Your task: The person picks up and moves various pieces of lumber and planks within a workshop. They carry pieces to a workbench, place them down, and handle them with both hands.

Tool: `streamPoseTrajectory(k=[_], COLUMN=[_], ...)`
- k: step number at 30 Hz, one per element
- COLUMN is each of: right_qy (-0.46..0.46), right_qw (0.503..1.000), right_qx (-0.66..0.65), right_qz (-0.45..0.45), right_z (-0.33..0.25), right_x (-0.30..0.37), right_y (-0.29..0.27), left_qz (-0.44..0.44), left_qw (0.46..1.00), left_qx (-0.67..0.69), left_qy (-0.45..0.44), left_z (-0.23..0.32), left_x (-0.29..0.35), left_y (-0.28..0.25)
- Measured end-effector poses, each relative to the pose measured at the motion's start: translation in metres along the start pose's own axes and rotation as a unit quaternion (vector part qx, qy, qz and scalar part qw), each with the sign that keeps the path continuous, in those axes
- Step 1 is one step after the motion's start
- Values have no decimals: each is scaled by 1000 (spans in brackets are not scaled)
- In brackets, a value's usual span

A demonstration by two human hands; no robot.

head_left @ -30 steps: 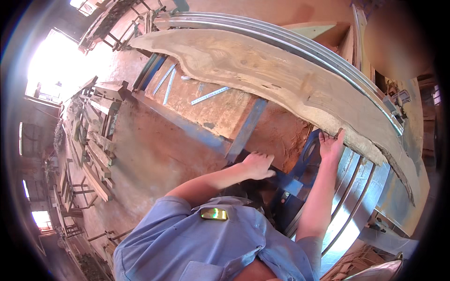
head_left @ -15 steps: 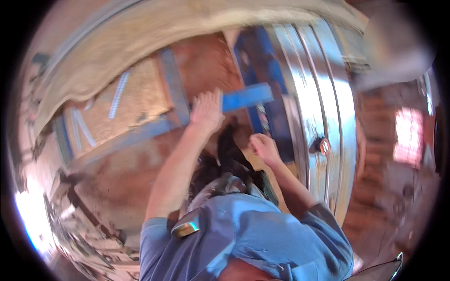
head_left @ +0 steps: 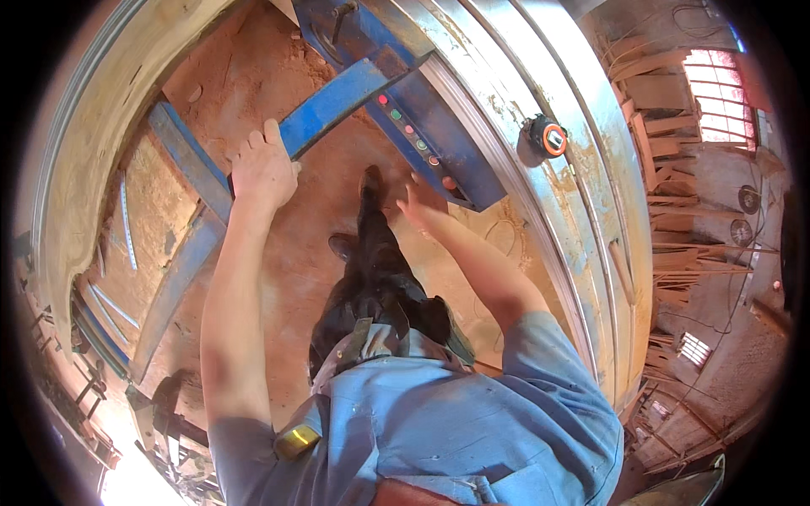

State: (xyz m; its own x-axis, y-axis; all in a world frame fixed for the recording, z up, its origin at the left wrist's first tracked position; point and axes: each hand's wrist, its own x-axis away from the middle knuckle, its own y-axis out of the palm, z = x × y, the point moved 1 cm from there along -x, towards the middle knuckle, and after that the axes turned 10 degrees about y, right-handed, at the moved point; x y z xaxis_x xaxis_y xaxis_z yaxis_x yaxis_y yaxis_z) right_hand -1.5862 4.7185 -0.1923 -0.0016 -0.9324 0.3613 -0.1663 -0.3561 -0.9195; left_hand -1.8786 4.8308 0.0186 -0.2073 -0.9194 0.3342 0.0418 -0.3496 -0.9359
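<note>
My left hand (head_left: 263, 169) is closed over a blue metal bar (head_left: 333, 99) that runs across to the machine's metal bed. My right hand (head_left: 424, 208) is beside the near end of a blue control panel (head_left: 439, 139), with some fingers stretched out and nothing seen in it. Several coloured buttons line that panel, and a reddish knob (head_left: 449, 182) sits at its end by my fingertips. Whether a finger touches the knob, I cannot tell.
A round black and orange tape measure (head_left: 548, 137) sits on the shiny metal bed (head_left: 506, 80) at the right. A large pale wooden sheet (head_left: 63, 160) curves along the left. Metal strips (head_left: 128, 221) lie on a board below it. Stacked timber (head_left: 675, 211) stands far right.
The view has turned, bringing the panel's buttons into plain sight. My right hand has moved from a curled pose to the panel's end, fingers now extended. My left hand stays on the bar.
</note>
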Motion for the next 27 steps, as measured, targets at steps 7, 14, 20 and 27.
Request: streamPoseTrajectory(k=[7,14,20,27], right_qy=[20,24,-31,71], right_qw=[993,996,986,986], right_qx=[-33,86,165,111], right_qz=[-113,-10,-21,103], right_z=[-59,-35,-38,-49], right_x=[-86,-125,-132,-146], right_y=[-60,-12,-14,28], left_qz=[99,55,19,4], left_qw=[994,998,1000,1000], left_qx=[3,5,16,9], left_qy=[40,11,-5,-1], left_z=[-6,11,9,6], left_x=[5,3,2,3], left_y=[11,-7,-10,-8])
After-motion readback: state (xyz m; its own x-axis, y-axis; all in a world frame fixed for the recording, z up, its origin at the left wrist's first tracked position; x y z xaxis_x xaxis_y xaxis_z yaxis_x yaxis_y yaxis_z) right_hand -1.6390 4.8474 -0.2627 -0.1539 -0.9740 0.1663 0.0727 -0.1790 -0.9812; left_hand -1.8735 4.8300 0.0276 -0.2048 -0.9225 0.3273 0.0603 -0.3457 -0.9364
